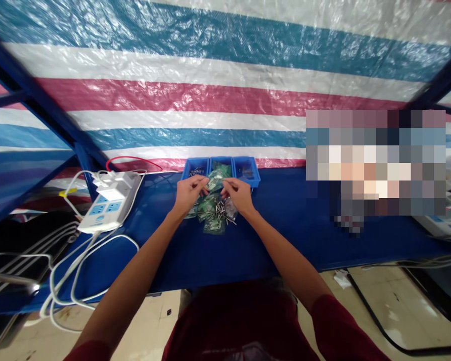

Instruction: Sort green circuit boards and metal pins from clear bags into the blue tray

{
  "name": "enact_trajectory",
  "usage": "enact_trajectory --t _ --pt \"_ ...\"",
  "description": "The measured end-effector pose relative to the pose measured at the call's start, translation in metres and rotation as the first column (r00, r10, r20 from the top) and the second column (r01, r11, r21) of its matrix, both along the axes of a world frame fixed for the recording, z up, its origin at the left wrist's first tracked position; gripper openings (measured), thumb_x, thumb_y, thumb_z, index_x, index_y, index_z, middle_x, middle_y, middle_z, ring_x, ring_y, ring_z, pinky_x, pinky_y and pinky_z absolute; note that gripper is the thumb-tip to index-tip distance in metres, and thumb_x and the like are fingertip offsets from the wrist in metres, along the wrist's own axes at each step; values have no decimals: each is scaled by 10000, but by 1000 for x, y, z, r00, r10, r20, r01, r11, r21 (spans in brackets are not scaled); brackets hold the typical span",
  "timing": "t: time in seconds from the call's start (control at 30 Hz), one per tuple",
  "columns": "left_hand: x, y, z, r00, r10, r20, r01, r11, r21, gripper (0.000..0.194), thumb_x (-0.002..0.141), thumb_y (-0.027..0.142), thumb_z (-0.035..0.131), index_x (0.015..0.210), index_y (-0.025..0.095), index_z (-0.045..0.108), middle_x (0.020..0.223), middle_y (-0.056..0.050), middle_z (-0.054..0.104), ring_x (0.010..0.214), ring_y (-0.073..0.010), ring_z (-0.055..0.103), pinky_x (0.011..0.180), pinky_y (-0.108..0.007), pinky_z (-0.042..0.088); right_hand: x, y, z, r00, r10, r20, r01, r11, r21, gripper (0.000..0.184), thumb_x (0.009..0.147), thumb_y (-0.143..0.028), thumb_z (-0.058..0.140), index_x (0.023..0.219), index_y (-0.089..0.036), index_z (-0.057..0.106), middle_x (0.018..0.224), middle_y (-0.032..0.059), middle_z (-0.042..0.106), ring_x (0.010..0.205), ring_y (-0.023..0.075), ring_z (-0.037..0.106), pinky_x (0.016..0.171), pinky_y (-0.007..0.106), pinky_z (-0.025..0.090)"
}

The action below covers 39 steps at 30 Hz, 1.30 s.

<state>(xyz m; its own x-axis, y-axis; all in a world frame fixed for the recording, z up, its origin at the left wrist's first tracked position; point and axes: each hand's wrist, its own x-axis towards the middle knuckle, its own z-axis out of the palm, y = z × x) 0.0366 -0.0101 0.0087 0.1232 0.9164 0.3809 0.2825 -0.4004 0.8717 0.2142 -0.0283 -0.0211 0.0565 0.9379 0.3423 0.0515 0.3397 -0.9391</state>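
My left hand and my right hand face each other over the middle of the table. Between them is a small green-tinted plastic bag, each hand pinching one side of it. Whatever is inside this bag is too small to make out. Just below my hands lies a pile of similar green bags. Loose metal screws are scattered over the pile's right side. Directly behind my hands stand three joined blue bins. Small metal parts show in the left bin, green bags in the middle one, and clear bags in the right one.
On the left of the blue table, a white power strip carries plugged-in adapters, with looping white cables beside it. Striped plastic sheeting hangs behind. A blurred-out area covers the right side. Blue frame bars rise at the left.
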Motion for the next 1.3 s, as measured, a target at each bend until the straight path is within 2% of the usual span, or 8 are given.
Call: enact_trajectory --t 0.17,0.33,0.57,0.77,0.93,1.13,1.2,1.3 --pt "19 46 12 991 54 -123 -58 998 -31 405 850 534 578 836 141 675 572 -24 650 435 -133 519 476 -237 391 13 2 5 964 -263 48 264 965 -2 306 893 -420 471 874 -184 664 631 -13 635 500 121 565 541 242 469" --pt "19 61 21 807 253 -534 -243 966 90 330 876 442 583 985 154 705 555 -29 627 612 -213 592 612 -276 392 22 2 8 879 -331 343 339 940 39 254 887 -335 478 816 -195 678 674 6 667 653 168 628 717 285 485" --pt "-15 13 10 850 87 -520 -82 996 34 304 857 437 548 871 186 719 574 -3 645 566 -177 573 627 -270 401 31 -1 26 567 -69 821 278 954 -111 114 829 -287 611 830 -214 699 902 40 726 923 233 649 764 306 464" --pt "-22 -2 -1 890 82 -449 -42 994 97 366 869 474 503 840 175 712 557 6 637 518 -143 548 616 -253 413 33 -10 36 308 110 945 262 945 -195 476 813 -562 632 1076 -166 653 1023 140 705 978 300 654 789 363 485" --pt "-19 -5 -2 898 105 -428 -40 987 157 372 887 474 489 826 177 705 550 14 625 518 -136 551 630 -245 418 24 -14 36 208 119 971 256 951 -172 400 862 -433 578 1135 -145 627 1050 170 693 984 307 664 788 361 489" --pt "-13 -10 -6 914 91 -395 -23 985 174 351 885 469 508 836 193 719 560 5 638 529 -143 563 643 -251 436 21 -10 30 280 -12 960 257 964 -62 182 817 -205 550 916 -150 693 920 165 712 851 291 674 714 346 474" --pt "-9 -11 -7 933 87 -350 -31 987 161 358 879 483 523 854 189 724 650 -24 685 603 -160 604 651 -257 450 20 -9 28 407 -117 906 260 966 8 161 813 -182 542 872 -166 691 860 133 716 818 270 666 716 340 468" --pt "0 -13 -8 979 -10 -206 22 998 58 414 847 513 574 1054 178 699 981 -85 735 865 -211 665 706 -267 490 18 -7 24 714 -191 673 172 980 97 165 838 -205 520 881 -200 679 829 54 715 758 201 647 731 304 472"
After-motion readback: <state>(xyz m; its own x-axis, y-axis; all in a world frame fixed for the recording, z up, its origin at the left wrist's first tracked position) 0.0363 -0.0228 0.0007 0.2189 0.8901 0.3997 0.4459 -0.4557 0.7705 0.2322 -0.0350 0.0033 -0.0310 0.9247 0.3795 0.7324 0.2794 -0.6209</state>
